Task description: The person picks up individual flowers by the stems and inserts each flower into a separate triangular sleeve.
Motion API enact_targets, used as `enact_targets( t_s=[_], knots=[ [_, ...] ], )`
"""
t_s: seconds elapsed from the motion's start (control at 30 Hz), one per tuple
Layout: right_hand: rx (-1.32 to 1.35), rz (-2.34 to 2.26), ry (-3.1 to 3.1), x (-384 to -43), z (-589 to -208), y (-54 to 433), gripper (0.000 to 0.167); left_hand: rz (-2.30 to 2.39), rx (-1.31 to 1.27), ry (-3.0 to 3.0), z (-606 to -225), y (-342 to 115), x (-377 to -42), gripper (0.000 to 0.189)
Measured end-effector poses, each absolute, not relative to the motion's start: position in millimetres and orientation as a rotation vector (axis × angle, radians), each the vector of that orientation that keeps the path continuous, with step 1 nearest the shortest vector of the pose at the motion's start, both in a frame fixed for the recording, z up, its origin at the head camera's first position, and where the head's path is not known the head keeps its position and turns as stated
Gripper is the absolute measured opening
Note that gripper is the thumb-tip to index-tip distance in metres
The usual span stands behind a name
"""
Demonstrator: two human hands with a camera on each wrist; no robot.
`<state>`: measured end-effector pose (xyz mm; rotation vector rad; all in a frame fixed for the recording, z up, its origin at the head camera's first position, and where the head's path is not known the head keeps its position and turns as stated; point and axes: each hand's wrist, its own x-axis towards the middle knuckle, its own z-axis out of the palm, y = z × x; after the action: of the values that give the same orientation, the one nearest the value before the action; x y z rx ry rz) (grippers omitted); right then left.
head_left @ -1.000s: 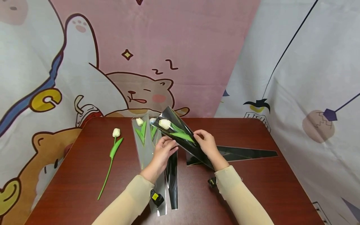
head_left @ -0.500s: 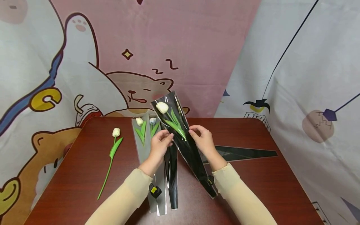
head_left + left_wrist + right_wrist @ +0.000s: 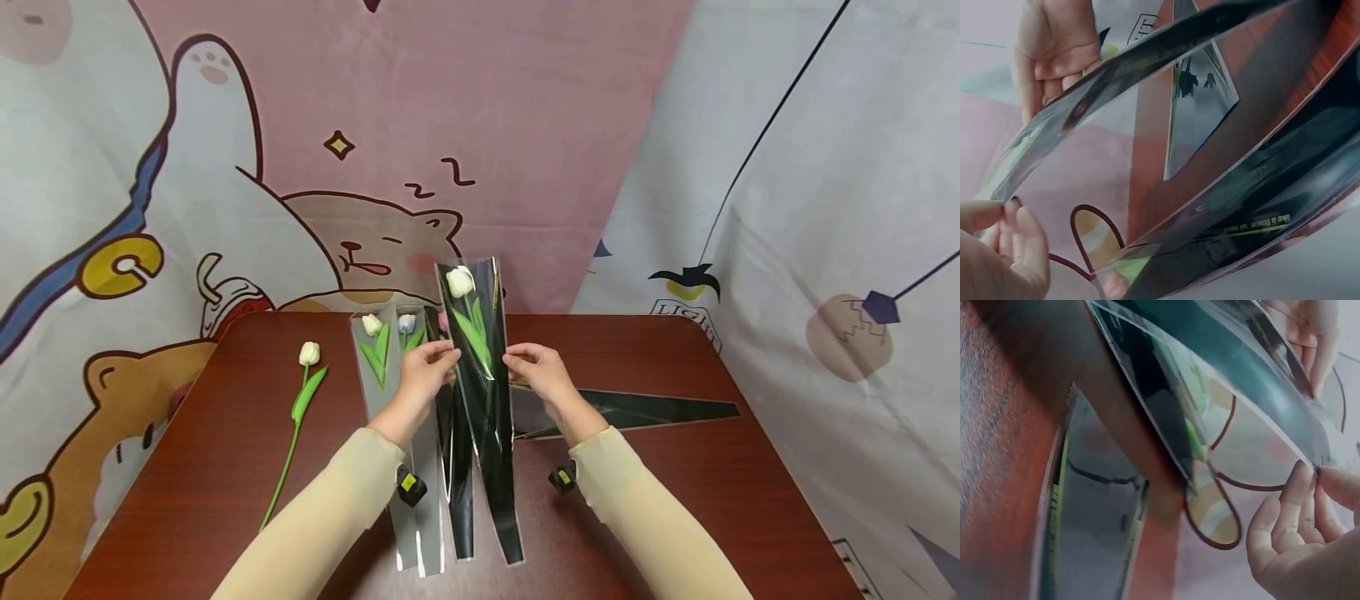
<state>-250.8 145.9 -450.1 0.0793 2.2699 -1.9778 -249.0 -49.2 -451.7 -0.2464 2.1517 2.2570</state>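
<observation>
In the head view a white artificial tulip (image 3: 460, 282) sits inside a tapered black-and-clear flower sleeve (image 3: 497, 450). My left hand (image 3: 422, 382) pinches the sleeve's left edge, below the bloom. Level with it, my right hand (image 3: 546, 380) pinches the right edge between thumb and fingertips. The sleeve stands nearly upright, its wide end up and its narrow end toward me. From the right wrist view, the sleeve's edge runs into the fingertips (image 3: 1305, 478) of my right hand. The left wrist view has the sleeve's film bowing away from my left fingers (image 3: 1025, 234).
Left of the held sleeve lie grey sleeves (image 3: 427, 500) with a white and a blue tulip, and a black sleeve (image 3: 462, 500) with a pink bloom. Another black sleeve (image 3: 660, 408) lies crosswise at right. A loose white tulip (image 3: 300, 412) rests on the table (image 3: 187, 492) at left.
The held sleeve has swung from a slant to almost upright, its narrow end moving left and toward me. My left hand has shifted up and slightly left; both hands keep their pinch.
</observation>
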Motion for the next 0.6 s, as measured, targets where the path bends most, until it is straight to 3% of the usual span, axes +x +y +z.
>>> enact_targets(
  t_s=[0.23,0.6],
  knots=[
    [0.295,-1.848,2.202,-260,-469,142,0.029,2.148,-0.354,2.095,-468,-44,-263,0.029],
    [0.422,-1.713,2.179,-278,-497,136,0.021,2.104,-0.431,2.110,-496,-43,-275,0.032]
  ],
)
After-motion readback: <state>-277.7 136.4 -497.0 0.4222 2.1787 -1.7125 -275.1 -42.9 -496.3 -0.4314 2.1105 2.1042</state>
